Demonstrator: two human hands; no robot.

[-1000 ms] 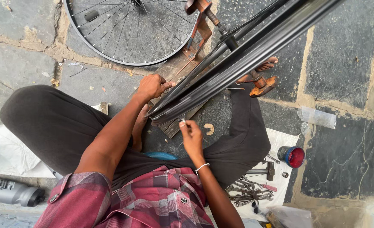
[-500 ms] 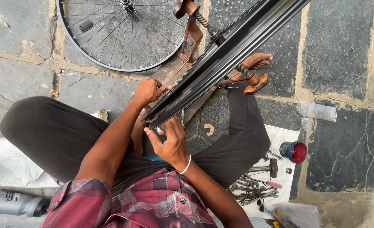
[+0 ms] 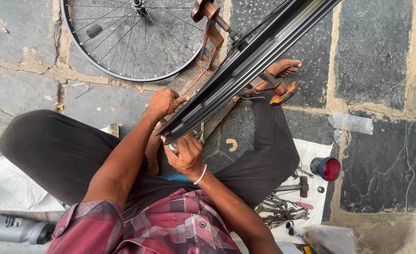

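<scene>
So the person's sitting cross-legged on the stone floor (image 3: 24,51) with a black bicycle rim (image 3: 245,70) running diagonally across the lap, its near end down by the knees. Left hand (image 3: 164,102) is wrapped around the rim's edge, fingers curled tight on it. Right hand (image 3: 185,155) sits right under the rim's near end, fingers pinched on a small shiny metal tool (image 3: 173,148). A spoked wheel (image 3: 133,37) lies flat beyond. Wrenches (image 3: 278,211) and a red-lined tin (image 3: 326,168) sit on a white sheet at right.
</scene>
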